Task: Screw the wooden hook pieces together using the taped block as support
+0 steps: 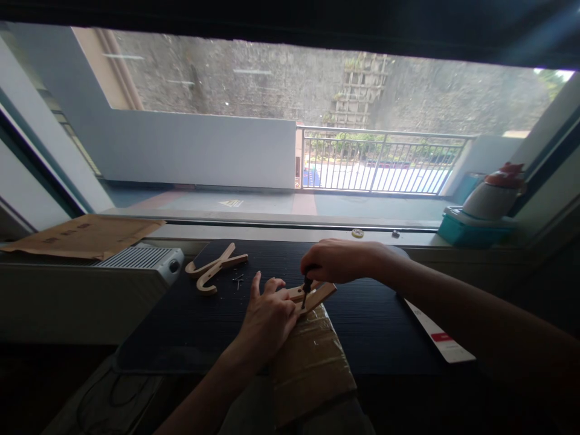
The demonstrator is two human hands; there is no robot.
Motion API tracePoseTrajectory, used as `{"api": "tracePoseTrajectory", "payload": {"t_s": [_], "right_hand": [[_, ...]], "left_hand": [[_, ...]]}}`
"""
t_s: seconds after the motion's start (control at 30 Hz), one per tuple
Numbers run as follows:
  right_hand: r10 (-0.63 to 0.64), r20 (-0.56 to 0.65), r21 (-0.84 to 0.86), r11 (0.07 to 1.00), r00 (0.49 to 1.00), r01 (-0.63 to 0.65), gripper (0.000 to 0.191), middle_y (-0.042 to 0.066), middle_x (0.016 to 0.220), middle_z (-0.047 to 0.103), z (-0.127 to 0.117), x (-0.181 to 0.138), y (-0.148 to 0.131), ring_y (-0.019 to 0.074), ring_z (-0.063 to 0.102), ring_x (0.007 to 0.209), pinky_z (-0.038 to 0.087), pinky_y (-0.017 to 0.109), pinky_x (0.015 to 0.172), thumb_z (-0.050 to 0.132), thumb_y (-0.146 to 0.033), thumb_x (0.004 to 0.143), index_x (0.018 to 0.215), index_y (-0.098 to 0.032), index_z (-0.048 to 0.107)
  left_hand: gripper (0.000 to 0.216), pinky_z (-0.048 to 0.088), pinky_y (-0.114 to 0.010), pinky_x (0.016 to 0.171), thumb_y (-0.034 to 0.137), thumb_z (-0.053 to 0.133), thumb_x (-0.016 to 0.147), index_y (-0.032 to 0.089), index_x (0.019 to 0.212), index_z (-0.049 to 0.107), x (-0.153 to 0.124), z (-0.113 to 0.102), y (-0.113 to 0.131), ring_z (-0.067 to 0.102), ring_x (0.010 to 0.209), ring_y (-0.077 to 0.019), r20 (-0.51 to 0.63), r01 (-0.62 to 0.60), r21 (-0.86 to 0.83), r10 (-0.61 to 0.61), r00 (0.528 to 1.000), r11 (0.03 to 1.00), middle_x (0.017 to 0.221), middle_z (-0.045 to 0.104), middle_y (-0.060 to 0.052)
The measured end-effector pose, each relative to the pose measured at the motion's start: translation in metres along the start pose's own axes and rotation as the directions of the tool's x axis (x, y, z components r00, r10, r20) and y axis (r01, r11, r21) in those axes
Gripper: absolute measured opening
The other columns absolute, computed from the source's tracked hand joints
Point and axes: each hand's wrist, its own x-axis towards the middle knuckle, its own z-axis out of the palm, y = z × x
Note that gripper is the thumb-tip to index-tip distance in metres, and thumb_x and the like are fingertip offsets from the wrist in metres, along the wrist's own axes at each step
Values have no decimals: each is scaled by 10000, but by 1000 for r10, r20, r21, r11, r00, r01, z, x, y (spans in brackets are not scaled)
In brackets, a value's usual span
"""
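Note:
My right hand [338, 261] is closed around a small screwdriver [306, 291], its tip pointing down onto light wooden pieces [322, 295]. Those pieces rest on the far end of a taped cardboard box [312, 362]. My left hand [267, 317] lies on the near wooden piece and presses it down, fingers mostly flat with the thumb raised. Two more curved wooden hook pieces [215, 272] lie crossed on the dark table [371, 320] to the left. A few small screws [238, 280] lie beside them.
A white ribbed appliance [140, 260] and brown cardboard sheet [81, 235] sit at left. A white paper strip with red mark [437, 332] lies at right. A teal and white container [480, 214] stands on the window sill; a balcony railing [376, 160] lies beyond the glass.

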Motion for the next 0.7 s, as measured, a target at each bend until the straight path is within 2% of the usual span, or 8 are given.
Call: {"api": "tracePoseTrajectory", "payload": {"t_s": [0.13, 0.3, 0.47, 0.7], "right_hand": [[14, 4, -15, 1000, 1000, -13, 275, 34, 858, 675, -1, -2, -2, 112, 533, 668, 339, 228, 546, 459, -223, 837, 994, -163, 677], [-5, -26, -10, 1000, 1000, 5, 310, 38, 928, 683, -7, -6, -5, 108, 539, 671, 335, 224, 556, 511, -223, 808, 1080, -196, 658], [-43, -10, -11, 999, 999, 43, 288, 27, 901, 690, -7, -5, -5, 106, 541, 684, 344, 216, 572, 493, -168, 801, 1011, -191, 689], [-28, -33, -3, 1000, 999, 28, 286, 30, 896, 683, -2, 0, 3, 111, 538, 699, 352, 220, 592, 483, -194, 822, 1032, -180, 677]], "left_hand": [[225, 92, -652, 1039, 213, 528, 832, 214, 669, 683, 0, -2, 1, 481, 1067, -264, 9, 9, -1, -9, 1000, 1000, 793, 658, -27], [231, 93, -657, 1036, 219, 513, 840, 216, 691, 690, 0, -2, 1, 482, 1051, -256, -7, 6, -12, -6, 1000, 1000, 784, 659, -32], [231, 87, -648, 1044, 219, 512, 841, 224, 696, 691, -1, 1, 0, 473, 1057, -254, -19, -13, 3, 13, 1000, 1000, 801, 659, -29], [243, 95, -642, 1043, 227, 507, 848, 226, 693, 694, 0, 1, 0, 474, 1071, -259, 8, -1, 36, 0, 1000, 999, 811, 666, -25]]}}
